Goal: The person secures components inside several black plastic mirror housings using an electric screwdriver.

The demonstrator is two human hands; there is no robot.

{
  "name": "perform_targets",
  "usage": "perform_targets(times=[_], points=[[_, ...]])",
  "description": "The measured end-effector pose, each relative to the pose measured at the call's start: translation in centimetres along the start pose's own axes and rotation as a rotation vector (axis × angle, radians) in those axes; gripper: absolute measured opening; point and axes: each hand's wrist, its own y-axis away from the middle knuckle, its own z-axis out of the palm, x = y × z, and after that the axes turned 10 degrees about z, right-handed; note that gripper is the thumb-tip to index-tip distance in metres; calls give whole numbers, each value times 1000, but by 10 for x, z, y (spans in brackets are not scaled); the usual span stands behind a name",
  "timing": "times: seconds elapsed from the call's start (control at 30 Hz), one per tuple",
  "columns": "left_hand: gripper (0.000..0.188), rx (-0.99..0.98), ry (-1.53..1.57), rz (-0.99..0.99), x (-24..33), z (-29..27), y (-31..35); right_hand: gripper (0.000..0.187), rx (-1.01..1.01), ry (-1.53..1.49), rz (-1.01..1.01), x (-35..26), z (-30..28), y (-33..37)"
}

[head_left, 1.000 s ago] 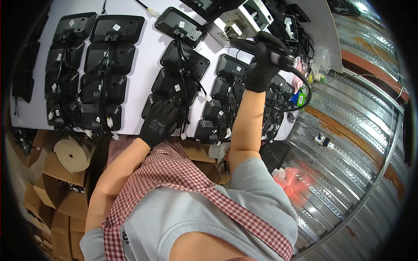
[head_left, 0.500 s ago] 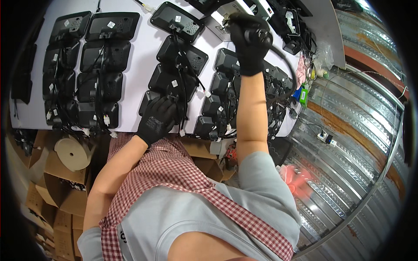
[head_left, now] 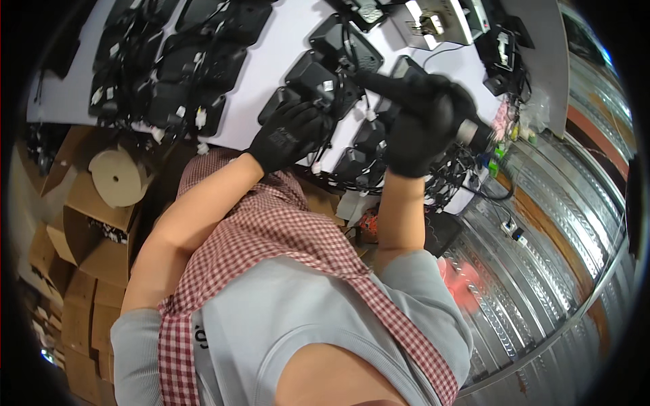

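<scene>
Both my hands wear black gloves. My left hand [head_left: 288,135] is closed over the lowest black device housing [head_left: 273,105] in the middle column, its fingertips beside the cables and bracket. My right hand [head_left: 423,122], smeared by motion, is wrapped round a corded electric screwdriver [head_left: 477,135] with a silver collar. The driver's dark front end reaches left toward the bracket on another black housing [head_left: 318,74], just above my left hand. Whether its tip touches there I cannot tell. Black cables with a white plug [head_left: 316,167] hang down past the table edge.
More black housings [head_left: 203,68] with cables lie in columns on the left. At the far right of the white table [head_left: 254,74] stands a metal box [head_left: 433,26]. Cables tangle [head_left: 447,183] near the right edge. Cardboard boxes [head_left: 101,250] and a pale reel [head_left: 116,177] sit below left.
My right hand has come from the metal box down toward the middle housings with the screwdriver. My left hand stays at the lowest housing. The whole view has shifted and tilted.
</scene>
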Motion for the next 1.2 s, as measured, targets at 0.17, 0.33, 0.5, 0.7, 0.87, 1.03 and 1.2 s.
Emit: perform_targets(times=[0.17,0.33,0.5,0.7,0.87,1.03,1.2], points=[[45,-109,3,-134,10,5,-1,34,-370,-48,-1,21,31,83],[52,117,9,-130,-8,39,15,43,-443,93,67,28,46,116],[56,148,56,-69,-2,20,7,41,-420,93,106,39,46,120],[60,205,101,-34,-3,21,12,38,-377,161,69,42,46,121],[54,159,148,-63,-5,22,13,36,-385,91,122,45,52,123],[36,69,-213,-12,3,13,2,41,-547,244,-22,49,56,123],[43,152,-270,33,-9,38,3,42,-722,283,-202,65,68,121]])
